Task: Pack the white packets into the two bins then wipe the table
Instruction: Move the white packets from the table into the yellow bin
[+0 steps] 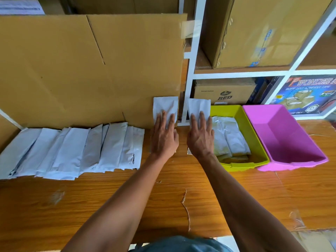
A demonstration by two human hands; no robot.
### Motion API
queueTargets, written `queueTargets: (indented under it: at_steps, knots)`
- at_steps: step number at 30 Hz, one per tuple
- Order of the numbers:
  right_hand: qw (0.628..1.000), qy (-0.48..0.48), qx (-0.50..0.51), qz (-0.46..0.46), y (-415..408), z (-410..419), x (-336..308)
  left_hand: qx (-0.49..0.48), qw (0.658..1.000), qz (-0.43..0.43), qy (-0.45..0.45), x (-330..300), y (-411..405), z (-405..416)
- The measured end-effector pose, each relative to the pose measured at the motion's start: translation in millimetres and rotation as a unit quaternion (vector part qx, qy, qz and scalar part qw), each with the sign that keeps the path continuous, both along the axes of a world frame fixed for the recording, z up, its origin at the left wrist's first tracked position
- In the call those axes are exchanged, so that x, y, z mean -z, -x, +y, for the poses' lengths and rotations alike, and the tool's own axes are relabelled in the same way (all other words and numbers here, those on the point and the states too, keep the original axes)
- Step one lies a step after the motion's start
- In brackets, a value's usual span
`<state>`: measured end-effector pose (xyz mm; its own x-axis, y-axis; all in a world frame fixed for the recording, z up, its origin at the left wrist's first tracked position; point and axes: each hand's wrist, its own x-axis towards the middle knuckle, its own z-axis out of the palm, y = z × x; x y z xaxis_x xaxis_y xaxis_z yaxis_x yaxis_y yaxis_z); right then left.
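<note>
Wooden table [181, 179] up against a big flattened cardboard sheet [91, 70], white shelving [196, 51] off to the right. Left hand [163, 137] flat on one white packet [164, 108], fingers straight, just pressing it down near the far edge. Right hand [201, 139] same deal on a second packet [198, 108], right beside the lime-green bin [254, 135]. Green bin already has several packets [229, 139] lying inside. Pink bin [283, 135] touching it on the right, nothing visible in it. Row of overlapping white packets [72, 151] along the table's left side by the cardboard. Shelf behind holds a brown box marked "RED" [224, 91] and a blue carton reading "WONDER" and "SELF-ADHESIVE TAPE" [309, 93]. Bigger cardboard box [263, 30] on the shelf above, label unreadable.
</note>
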<state>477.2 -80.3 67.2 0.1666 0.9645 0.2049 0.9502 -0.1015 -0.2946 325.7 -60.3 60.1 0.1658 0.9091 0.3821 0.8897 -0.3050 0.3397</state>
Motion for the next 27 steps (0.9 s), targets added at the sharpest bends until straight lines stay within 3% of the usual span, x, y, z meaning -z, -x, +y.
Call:
queueTargets:
  at_steps: [11,17,21,27]
  knots:
    - [0.991,-0.081,0.023,0.107,-38,3,-26,0.088,0.995,-0.051,-0.012,-20,-62,1]
    - [0.989,-0.111,0.004,0.102,-68,9,-33,0.152,0.982,-0.115,0.003,-30,-86,7]
    - [0.983,-0.152,0.002,0.105,-90,7,-39,0.190,0.967,-0.155,0.063,-37,-106,14]
    - [0.988,-0.129,0.041,0.070,-135,3,-36,0.181,0.972,-0.116,0.098,-45,-145,10]
